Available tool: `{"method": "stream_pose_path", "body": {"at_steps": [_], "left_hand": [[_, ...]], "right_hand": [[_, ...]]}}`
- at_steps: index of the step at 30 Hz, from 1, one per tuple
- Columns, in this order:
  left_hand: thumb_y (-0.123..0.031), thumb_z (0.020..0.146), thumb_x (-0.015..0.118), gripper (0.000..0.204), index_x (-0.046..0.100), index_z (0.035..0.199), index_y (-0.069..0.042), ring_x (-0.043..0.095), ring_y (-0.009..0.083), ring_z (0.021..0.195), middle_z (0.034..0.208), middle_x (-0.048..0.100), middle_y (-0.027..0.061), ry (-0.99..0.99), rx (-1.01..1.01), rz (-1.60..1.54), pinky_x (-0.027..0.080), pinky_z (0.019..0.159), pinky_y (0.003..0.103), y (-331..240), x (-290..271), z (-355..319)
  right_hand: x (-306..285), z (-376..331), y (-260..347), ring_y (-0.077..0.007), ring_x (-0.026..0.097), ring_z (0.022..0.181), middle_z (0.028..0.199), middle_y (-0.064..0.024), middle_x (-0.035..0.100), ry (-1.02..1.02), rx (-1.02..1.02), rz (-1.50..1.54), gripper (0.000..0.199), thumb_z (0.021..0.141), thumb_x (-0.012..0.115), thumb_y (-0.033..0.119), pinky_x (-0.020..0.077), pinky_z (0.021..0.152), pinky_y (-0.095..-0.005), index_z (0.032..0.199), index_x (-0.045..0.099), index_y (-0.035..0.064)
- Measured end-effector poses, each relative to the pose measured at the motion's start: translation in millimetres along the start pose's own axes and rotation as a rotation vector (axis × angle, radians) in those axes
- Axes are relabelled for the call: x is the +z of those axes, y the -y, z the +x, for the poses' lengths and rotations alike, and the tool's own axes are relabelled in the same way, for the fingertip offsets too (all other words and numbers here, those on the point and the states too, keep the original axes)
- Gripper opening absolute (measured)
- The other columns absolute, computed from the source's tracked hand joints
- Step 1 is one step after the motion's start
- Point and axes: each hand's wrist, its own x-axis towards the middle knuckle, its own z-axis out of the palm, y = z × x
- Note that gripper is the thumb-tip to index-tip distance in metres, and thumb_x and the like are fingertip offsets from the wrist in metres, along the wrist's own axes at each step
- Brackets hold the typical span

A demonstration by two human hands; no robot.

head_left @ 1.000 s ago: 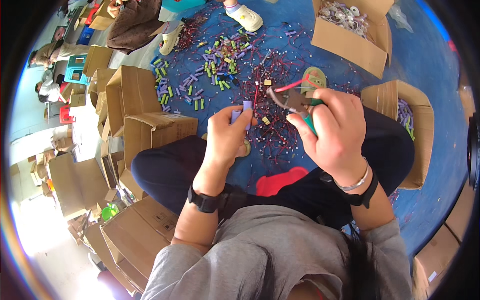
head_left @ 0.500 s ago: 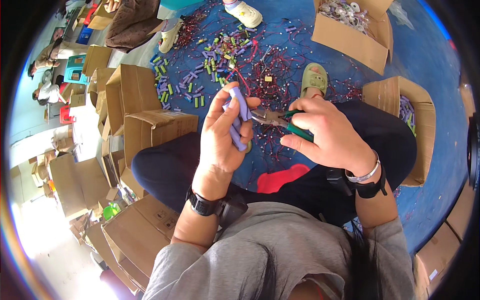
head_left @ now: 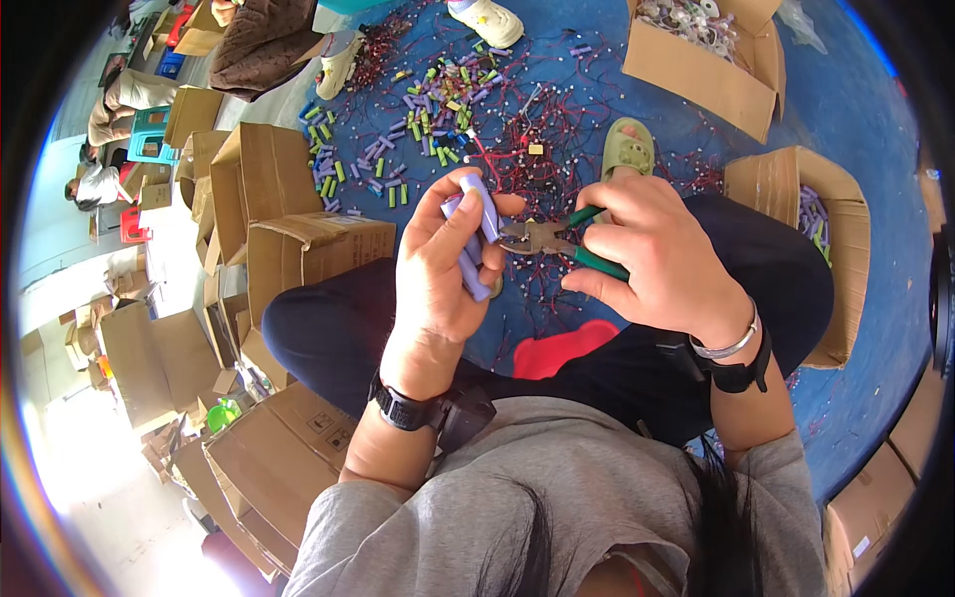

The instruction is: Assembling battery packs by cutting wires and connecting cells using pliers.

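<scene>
My left hand (head_left: 438, 269) grips a pair of joined purple cylinder cells (head_left: 476, 237), held upright in front of me. My right hand (head_left: 662, 259) holds green-handled pliers (head_left: 552, 239), whose jaws touch the right side of the cells near their top. Both hands are above my lap, over the blue mat (head_left: 856, 90). Below them the mat is strewn with several loose purple and green cells (head_left: 418, 129) and tangled red and black wires (head_left: 537, 149).
Open cardboard boxes stand around me: one at the right with purple cells (head_left: 796, 239), one at the top right with wired parts (head_left: 706, 50), and several stacked at the left (head_left: 269, 209). A green sandal (head_left: 627, 149) lies ahead. Other people sit at the far left (head_left: 95, 179).
Both hands have risen and come together. The pliers have closed in on the purple cells held by my left hand, and the cells now stand more upright.
</scene>
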Motion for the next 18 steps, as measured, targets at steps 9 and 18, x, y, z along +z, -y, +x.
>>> {"method": "stream_pose_path", "body": {"at_steps": [9, 18], "left_hand": [[-0.019, 0.091, 0.052, 0.016, 0.051, 0.101, -0.007, 0.051, 0.0107, 0.051, 0.088, 0.062, 0.0135, -0.091, -0.2, -0.302, 0.035, 0.039, 0.02, -0.4, 0.6, -0.7], [-0.01, 0.088, 0.054, 0.045, 0.032, 0.127, -0.003, 0.044, 0.0069, 0.052, 0.092, 0.062, 0.0147, -0.145, 0.348, 0.306, 0.035, 0.042, 0.019, 5.0, -13.4, -0.8]], "right_hand": [[11.4, 3.3, -1.2, -0.0205, 0.054, 0.083, 0.095, -0.0036, 0.058, -0.244, -0.102, -0.305, 0.027, 0.062, 0.073, 0.032, 0.04, 0.071, -0.0353, 0.072, 0.06, 0.0097], [8.1, 4.9, -4.1, -0.0252, 0.052, 0.057, 0.067, -0.006, 0.053, -0.154, 0.219, 0.308, 0.035, 0.074, 0.07, 0.034, 0.0368, 0.057, -0.0332, 0.066, 0.056, 0.0032]]}}
